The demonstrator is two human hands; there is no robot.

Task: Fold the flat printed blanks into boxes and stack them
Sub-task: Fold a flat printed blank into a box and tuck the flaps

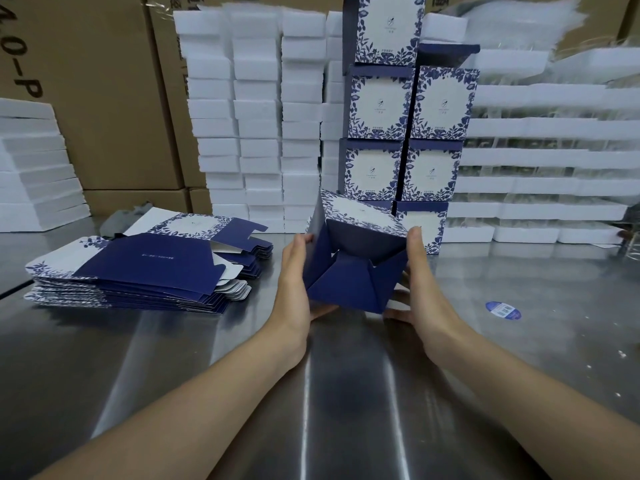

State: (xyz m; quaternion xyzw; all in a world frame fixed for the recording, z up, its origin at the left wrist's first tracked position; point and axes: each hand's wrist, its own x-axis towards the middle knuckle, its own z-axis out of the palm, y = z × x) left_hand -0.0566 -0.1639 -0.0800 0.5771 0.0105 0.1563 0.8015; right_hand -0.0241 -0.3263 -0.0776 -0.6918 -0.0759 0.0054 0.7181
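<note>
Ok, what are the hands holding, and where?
A part-folded box, its bottom toward the camera. The left hand grips its left side, the right hand its right side.

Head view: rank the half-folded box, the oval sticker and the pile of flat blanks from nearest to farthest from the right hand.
1. Half-folded box: touching the right hand, which holds its right side.
2. Oval sticker: flat on the table, off to the hand's right.
3. Pile of flat blanks: on the left of the table, beyond the left hand.
</note>
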